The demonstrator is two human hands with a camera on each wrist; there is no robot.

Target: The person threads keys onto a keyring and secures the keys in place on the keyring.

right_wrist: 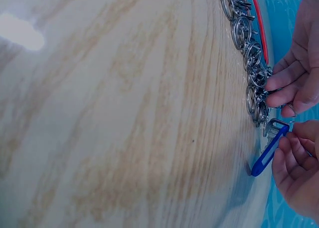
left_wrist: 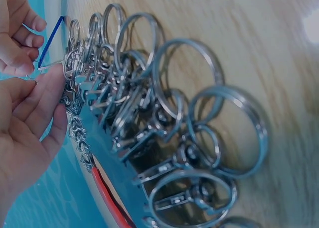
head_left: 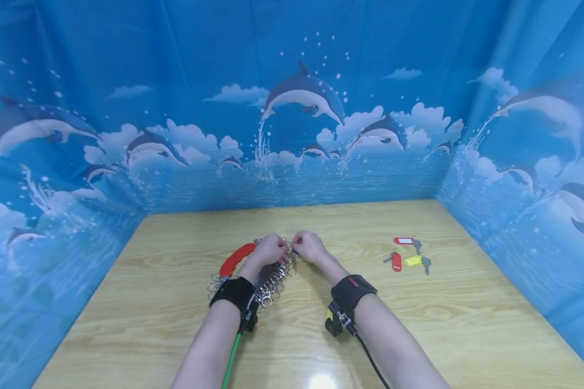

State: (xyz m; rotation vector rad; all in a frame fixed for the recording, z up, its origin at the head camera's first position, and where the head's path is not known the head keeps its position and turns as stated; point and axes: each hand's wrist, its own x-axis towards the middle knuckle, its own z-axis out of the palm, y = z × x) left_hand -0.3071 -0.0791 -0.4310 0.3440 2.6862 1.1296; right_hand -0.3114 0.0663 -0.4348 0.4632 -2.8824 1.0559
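Observation:
A large ring-shaped key holder with a curved red handle (head_left: 237, 259) lies on the table, hung with many metal clasps and split rings (left_wrist: 187, 78). At its far right side my left hand (head_left: 271, 249) pinches a small metal ring (right_wrist: 291, 109) between thumb and fingertips. Close beside it my right hand (head_left: 310, 247) pinches the ring end of a blue key tag (right_wrist: 269, 153). In the left wrist view, the tag shows edge-on past the fingertips of both hands. The fingers partly hide the small ring where the two hands meet.
To the right on the wooden table (head_left: 175, 329) lie a red tag with a white label (head_left: 404, 241), a second red tag (head_left: 396, 262) and a yellow tag (head_left: 412, 260), each with a key. A blue dolphin-print curtain (head_left: 199, 178) encloses the table's back and sides.

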